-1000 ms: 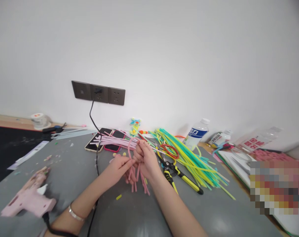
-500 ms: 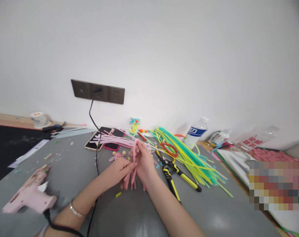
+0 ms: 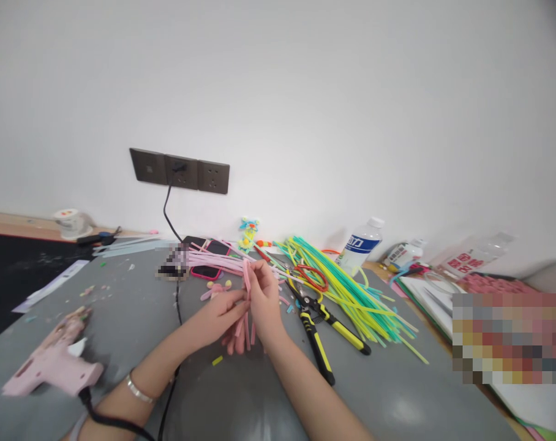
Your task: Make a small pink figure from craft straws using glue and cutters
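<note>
My right hand [image 3: 262, 299] is closed round a bunch of pink pipe cleaners [image 3: 247, 318], folded over at the top, their ends hanging down towards the grey table [image 3: 241, 398]. My left hand [image 3: 221, 318] meets it from the left, fingers pinched on the same pink strands just below the fold. A silver bracelet [image 3: 138, 391] sits on my left wrist. More loose pink pipe cleaners [image 3: 214, 260] lie just behind the hands.
Yellow-and-black cutters [image 3: 321, 331] lie right of my hands, beside green and yellow pipe cleaners [image 3: 351, 288] and a red loop [image 3: 312, 277]. A pink glue gun [image 3: 52, 361] lies at left, its black cord running to the wall socket [image 3: 180, 171]. Phones [image 3: 204, 260], bottles [image 3: 363, 245] and books [image 3: 443, 300] stand behind.
The loop of pink pipe cleaner at the top has been pressed flat into a tight fold. Both hands have shifted slightly left and nearer, and the hanging ends now lie closer together.
</note>
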Tool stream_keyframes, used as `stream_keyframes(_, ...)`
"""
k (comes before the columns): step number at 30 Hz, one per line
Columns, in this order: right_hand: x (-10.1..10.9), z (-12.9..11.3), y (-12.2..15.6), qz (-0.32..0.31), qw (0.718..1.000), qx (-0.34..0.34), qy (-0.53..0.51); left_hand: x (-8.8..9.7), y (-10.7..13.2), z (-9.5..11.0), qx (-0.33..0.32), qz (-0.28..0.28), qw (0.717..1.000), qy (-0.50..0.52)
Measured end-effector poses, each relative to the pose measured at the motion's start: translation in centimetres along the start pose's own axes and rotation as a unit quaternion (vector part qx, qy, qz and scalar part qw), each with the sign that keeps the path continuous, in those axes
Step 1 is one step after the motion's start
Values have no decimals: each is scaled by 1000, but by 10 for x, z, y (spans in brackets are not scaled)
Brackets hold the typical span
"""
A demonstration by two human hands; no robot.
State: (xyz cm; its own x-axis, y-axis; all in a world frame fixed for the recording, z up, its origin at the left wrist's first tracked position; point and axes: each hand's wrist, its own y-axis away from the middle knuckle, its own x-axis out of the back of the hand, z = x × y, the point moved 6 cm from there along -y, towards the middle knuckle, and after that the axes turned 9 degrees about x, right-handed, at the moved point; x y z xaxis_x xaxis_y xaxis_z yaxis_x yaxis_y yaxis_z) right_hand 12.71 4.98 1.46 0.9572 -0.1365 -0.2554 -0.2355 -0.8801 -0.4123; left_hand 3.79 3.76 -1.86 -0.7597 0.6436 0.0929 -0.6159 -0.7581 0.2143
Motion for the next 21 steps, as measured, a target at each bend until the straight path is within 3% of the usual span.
stream_keyframes(6,0,0,2,19,1000,-7,-16,-4,3,-10,31,-36,999,14)
stream_keyframes(12,-4,9,1,-19,996,-39,-81,-6,1,1,8,-40,998,43)
stream_keyframes(17,3,20,-8,-31,991,-63,-110,13,-1,6,-34,61,997,44)
stream_keyframes(21,7,11,-15,-96,994,-14,-45,23,-1,5,-48,105,993,1)
